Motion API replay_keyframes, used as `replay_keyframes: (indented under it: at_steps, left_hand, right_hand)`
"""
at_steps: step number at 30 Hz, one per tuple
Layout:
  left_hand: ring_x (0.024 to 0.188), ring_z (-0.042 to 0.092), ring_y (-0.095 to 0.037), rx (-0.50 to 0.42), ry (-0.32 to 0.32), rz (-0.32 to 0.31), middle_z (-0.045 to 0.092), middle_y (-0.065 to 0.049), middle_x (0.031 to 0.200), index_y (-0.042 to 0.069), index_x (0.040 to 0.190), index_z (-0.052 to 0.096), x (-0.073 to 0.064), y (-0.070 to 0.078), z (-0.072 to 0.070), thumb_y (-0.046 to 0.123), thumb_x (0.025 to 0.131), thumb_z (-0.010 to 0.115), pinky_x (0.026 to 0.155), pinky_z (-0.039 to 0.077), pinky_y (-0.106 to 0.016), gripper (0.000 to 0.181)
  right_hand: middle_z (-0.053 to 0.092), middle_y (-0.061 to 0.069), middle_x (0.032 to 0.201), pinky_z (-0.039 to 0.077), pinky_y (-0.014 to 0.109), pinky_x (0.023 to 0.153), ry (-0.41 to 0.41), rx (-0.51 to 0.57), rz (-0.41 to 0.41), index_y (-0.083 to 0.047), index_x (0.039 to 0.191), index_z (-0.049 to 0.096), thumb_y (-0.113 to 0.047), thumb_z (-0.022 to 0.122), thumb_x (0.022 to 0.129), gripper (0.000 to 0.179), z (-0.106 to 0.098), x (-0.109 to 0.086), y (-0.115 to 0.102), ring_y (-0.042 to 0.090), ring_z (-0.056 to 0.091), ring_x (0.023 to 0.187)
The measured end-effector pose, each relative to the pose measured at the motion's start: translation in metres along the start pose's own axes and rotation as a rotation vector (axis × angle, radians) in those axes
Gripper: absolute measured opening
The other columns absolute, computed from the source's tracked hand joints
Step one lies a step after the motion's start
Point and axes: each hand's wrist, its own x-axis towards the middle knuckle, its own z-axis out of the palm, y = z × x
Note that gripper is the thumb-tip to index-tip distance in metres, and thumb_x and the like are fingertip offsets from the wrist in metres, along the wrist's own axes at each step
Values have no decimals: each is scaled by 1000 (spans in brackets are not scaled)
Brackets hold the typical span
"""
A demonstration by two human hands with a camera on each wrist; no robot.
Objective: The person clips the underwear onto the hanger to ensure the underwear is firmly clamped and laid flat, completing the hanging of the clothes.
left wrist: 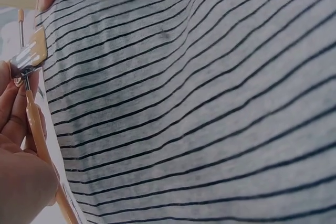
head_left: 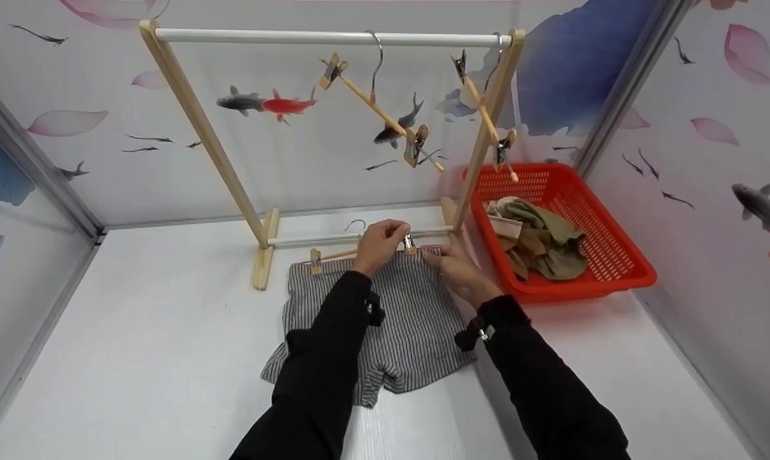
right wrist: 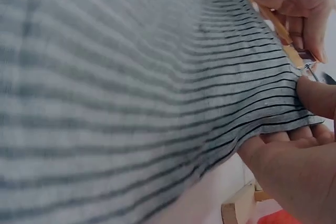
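Striped shorts [head_left: 410, 319] lie on the white table, waistband toward the rack. Along the waistband runs a wooden clip hanger [head_left: 340, 255], its hook pointing away from me. My left hand [head_left: 380, 246] pinches the hanger's right clip [head_left: 410, 245], whose wooden jaws sit at the waistband edge. In the left wrist view, the thumb and fingers are on the metal part of that clip [left wrist: 30, 56]. My right hand [head_left: 458, 271] grips the waistband's right corner, thumb on top and fingers beneath in the right wrist view [right wrist: 294, 156]. The left clip [head_left: 315, 261] sits on the waistband's other side.
A wooden rack with a white top rod [head_left: 263, 36] stands behind the shorts. Two clip hangers hang from it, one near the middle [head_left: 385, 115] and one by the right post [head_left: 484, 115]. A red basket [head_left: 621, 255] at the right holds crumpled green and brown cloth [head_left: 551, 239].
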Motion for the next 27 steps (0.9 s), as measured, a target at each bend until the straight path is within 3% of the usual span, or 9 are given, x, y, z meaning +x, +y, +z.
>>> replay_keyframes:
  at_steps: [5,12,15,21,27]
  left_hand:
    - [95,65,-19,-41,6,-1,72,-9,104,2,117,73,1,1,-2,22,103,62,86,49,-35,26]
    - [95,66,-19,-71,6,-10,73,-8,103,2,115,74,2,1,-2,21,102,64,88,50,-34,25]
    - [97,65,-19,-68,-2,-21,73,-8,105,3,117,74,2,2,-1,23,103,64,88,50,-34,27]
    - [97,64,-22,-37,-14,8,71,-12,108,1,120,71,-2,2,-3,19,104,61,88,49,-37,27]
    - [95,65,-22,9,-38,38,72,-13,107,1,120,71,-4,0,-4,20,105,59,86,50,-37,27]
  right_hand:
    - [62,13,115,49,38,90,-41,96,75,6,131,55,-8,52,106,29,0,-2,-1,24,60,102]
    - [58,15,126,45,42,98,-53,84,63,5,136,52,-5,52,105,33,-1,-4,-4,26,56,112]
    - [58,17,129,43,44,103,-9,44,12,8,135,55,-3,52,105,33,2,-3,-5,29,56,115]
    - [64,16,122,42,37,100,156,-176,-80,6,125,66,-5,61,101,27,8,-1,-5,24,57,109]
    - [67,17,118,46,36,95,244,-231,-121,4,125,68,-10,68,98,30,10,-1,-8,23,60,104]
